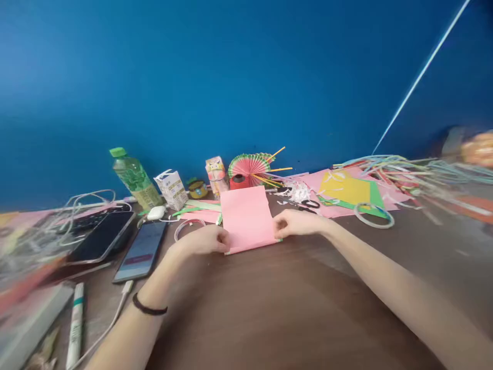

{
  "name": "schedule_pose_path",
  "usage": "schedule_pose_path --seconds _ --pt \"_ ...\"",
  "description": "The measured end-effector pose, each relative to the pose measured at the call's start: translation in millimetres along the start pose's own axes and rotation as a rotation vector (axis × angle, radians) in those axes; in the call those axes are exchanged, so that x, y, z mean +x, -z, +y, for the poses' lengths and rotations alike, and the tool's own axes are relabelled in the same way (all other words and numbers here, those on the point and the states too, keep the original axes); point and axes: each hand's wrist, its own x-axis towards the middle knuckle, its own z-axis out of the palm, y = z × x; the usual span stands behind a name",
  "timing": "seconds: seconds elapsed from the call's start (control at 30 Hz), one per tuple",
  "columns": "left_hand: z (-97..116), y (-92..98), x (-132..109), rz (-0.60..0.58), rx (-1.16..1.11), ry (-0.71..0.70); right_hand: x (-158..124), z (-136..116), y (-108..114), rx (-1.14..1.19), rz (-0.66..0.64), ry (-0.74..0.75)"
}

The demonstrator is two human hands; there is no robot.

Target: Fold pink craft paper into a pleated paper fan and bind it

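A pink sheet of paper (248, 216) lies on the dark table in front of me, its near edge showing bits of green at the corners. My left hand (210, 239) pinches the near left corner, fingers closed. On the other side, my right hand (292, 223) is closed on the near right corner, with a bit of green under the fingertips. Behind the sheet stand a pink-and-green folded paper fan (249, 169) and a red spool-like object (239, 181). Scissors (310, 204) rest beyond my right hand.
To the left are a green-capped bottle (134, 177), a small carton (171, 188), two phones (140, 254), a charging cable and a marker (76, 324). Coloured paper (348, 190), a tape roll (373, 216) and many thin strips (416, 172) lie at right. A blue wall rises behind.
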Motion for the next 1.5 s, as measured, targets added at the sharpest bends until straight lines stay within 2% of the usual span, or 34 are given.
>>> schedule_pose_path --seconds 0.3,0.63,1.5 --pt "-4 1.8 3 -0.105 -0.124 -0.046 3 -1 -3 0.022 -0.047 0.041" --pt "-3 -2.7 9 -0.154 -0.072 -0.107 6 0 -6 -0.035 -0.077 -0.006" --pt "4 -8.7 13 -0.104 0.009 0.009 6 -1 -10 -0.097 -0.085 -0.033"
